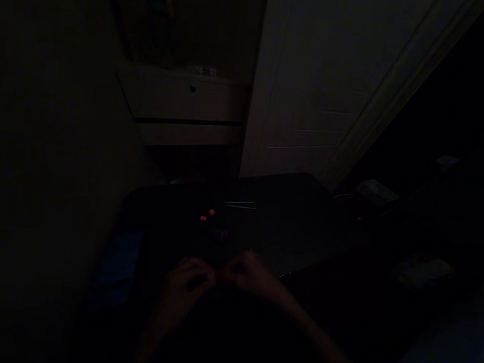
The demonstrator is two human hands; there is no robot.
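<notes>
Light: the room is very dark, and I can read only outlines and a few bright spots.
Bench: a dark flat bench (290, 222) fills the middle of the view, and its far edge is near a pale panelled door (321, 97).
Room: left of the door I see a pale wooden drawer unit with a small round knob (190, 103), which stands against the wall behind the bench.
On the bench: two small orange-red pieces (207, 215) lie close together beyond my hands, and a thin pale straight rod (239, 204) lies just behind them, a little to the right.
Beside the bench: a dim blue flat shape (121, 261) shows at the left edge of the bench; I cannot tell what it is.
Left hand: my left hand (188, 286) is low at the near side of the bench, fingers curled inward toward the other hand.
Right hand: my right hand (252, 277) comes in from the lower right with the forearm along the bench, fingers bent.
Between the hands: a tiny pale object (212, 275) shows where the fingertips of both hands meet, near the front of the bench.
Fingers: both sets are drawn together around that spot, but I cannot tell in this darkness which hand really grips it.
</notes>
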